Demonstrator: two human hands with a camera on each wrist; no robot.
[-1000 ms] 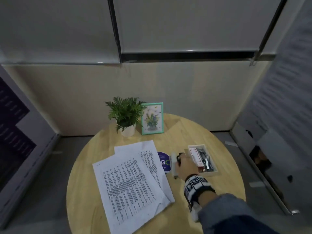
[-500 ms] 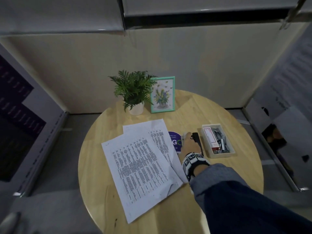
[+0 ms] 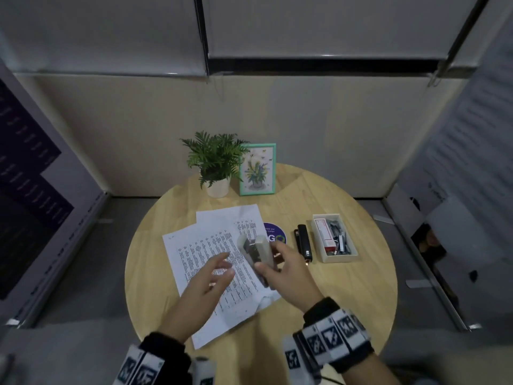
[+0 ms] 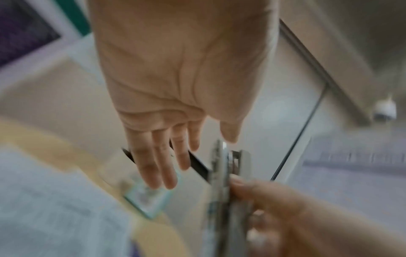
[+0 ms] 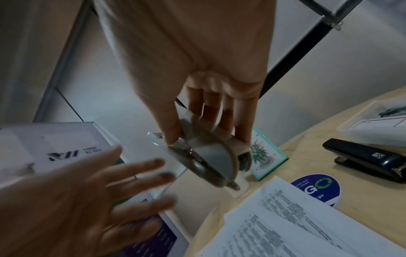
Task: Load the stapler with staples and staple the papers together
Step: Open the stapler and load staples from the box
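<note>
My right hand grips a grey stapler and holds it in the air above two printed papers that overlap on the round wooden table. In the right wrist view the thumb and fingers of that right hand pinch the grey stapler from both sides. My left hand hovers just left of it, fingers spread and holding nothing. The left wrist view, blurred, has the left hand open beside the stapler. A tray right of the papers holds loose staples and a staple box.
A black stapler lies between the tray and a round purple sticker. A potted plant and a green picture frame stand at the table's far side. Panels wall in the table on the left, right and back.
My right hand has lifted the grey stapler off the table and brought it left over the papers. The left hand has come into view, open. The black stapler now lies uncovered.
</note>
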